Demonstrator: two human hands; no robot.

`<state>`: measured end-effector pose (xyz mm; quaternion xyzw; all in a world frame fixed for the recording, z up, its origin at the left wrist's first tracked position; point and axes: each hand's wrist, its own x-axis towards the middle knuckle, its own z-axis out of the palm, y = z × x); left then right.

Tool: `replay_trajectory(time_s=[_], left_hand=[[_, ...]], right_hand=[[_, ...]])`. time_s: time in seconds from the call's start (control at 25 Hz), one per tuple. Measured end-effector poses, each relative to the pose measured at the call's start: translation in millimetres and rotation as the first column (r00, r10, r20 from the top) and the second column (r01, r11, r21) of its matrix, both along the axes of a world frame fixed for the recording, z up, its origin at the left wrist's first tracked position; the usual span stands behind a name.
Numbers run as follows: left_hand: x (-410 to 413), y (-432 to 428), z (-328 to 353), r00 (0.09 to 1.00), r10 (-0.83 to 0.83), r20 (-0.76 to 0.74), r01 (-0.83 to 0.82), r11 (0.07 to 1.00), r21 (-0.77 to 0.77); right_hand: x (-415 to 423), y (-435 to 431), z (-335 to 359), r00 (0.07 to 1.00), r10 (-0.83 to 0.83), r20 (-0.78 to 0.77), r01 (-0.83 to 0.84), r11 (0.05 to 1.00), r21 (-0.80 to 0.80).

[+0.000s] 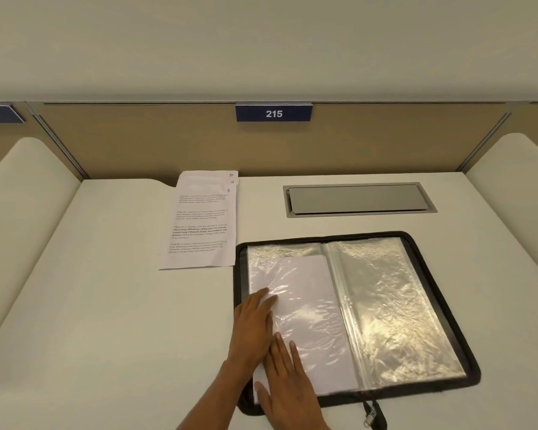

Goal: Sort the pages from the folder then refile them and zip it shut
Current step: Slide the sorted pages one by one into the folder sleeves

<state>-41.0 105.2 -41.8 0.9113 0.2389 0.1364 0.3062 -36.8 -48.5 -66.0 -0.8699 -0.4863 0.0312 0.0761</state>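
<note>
Status: refiling is under way and not finished. The folder [240,265] lies open and flat on the bench [106,305], near its front edge and to the right of centre. One white page [308,299] sits in the left-hand clear sleeve. Plastic glare runs across it, so we judge it to be in the pocket, but its top edge stops short of the sleeve's top. We cannot tell whether its lower end is fully seated.

The right-hand sleeve [385,305] shows no paper. A stack of printed pages [202,225] lies just beyond the folder's far left corner, fanned so that the handwritten numbers 10, 9 and 8 show at the top right. We take this to mean sorting is done, or nearly so. These pages remain to be filed. The zip is undone all round, and its pull [370,414] hangs at the near edge.

Hands: the left hand [252,327] lies palm down along the left edge of the page, fingers straight and together. It presses and grips nothing. The right hand [289,386] lies flat on the lower part of the page, fingers extended towards the far side and thumb spread left. It also holds nothing. Both forearms enter from the near edge.
</note>
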Motion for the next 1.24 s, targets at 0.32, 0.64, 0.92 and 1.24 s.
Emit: replay_trajectory(time_s=[0.32,0.64,0.92,1.24], left_hand=[[-26,122,11,0.958,0.274,0.081,-0.284,0.945,0.160],[-24,160,-12,0.946,0.306,-0.103,-0.282,0.939,0.197],[-20,162,-17,0.937,0.315,-0.150,-0.270,0.928,0.259],[-18,164,-21,0.938,0.316,-0.143,-0.273,0.927,0.258]], right_hand=[[38,95,66,0.911,-0.147,-0.385,0.322,0.837,0.442],[129,248,89,0.762,-0.233,-0.604,0.522,0.772,0.361],[175,306,76,0.622,-0.403,-0.671,0.615,0.782,0.100],[173,317,75,0.632,-0.529,-0.565,0.711,0.686,0.153]])
